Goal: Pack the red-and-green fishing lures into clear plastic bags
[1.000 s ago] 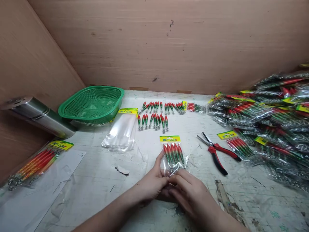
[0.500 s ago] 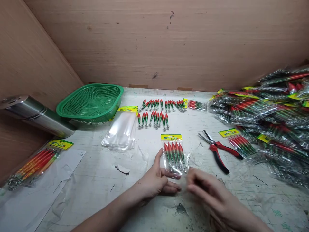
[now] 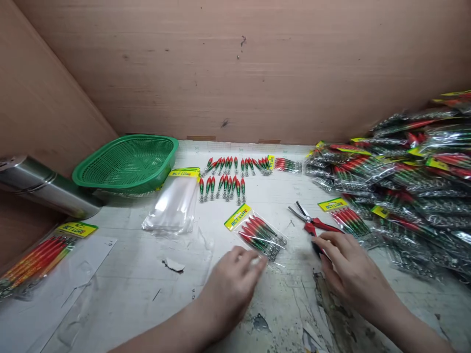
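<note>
A clear bag of red-and-green squid lures (image 3: 259, 234) with a yellow header card lies tilted in front of me. My left hand (image 3: 235, 282) is closed at its lower edge, the fingers curled on the plastic, though the fingertips are partly hidden. To the right, my right hand (image 3: 344, 260) has its fingers around the handles of red-and-black pliers (image 3: 311, 226), whose jaws are apart and point to the far left. Loose squid lures (image 3: 228, 186) lie in two rows beyond the bag. Left of them is a stack of clear header bags (image 3: 172, 206).
A green basket (image 3: 127, 164) and a steel flask (image 3: 47, 189) stand at the left. Below the flask lies a bag of orange lures (image 3: 40, 260) on white paper. Packed lure bags (image 3: 397, 176) are heaped at the right. A wooden panel (image 3: 235, 73) closes off the back.
My right hand has moved from the bag's lower edge to the pliers. The lure bag has turned from upright to slanted, and my left hand's fingers have curled. The view has shifted slightly.
</note>
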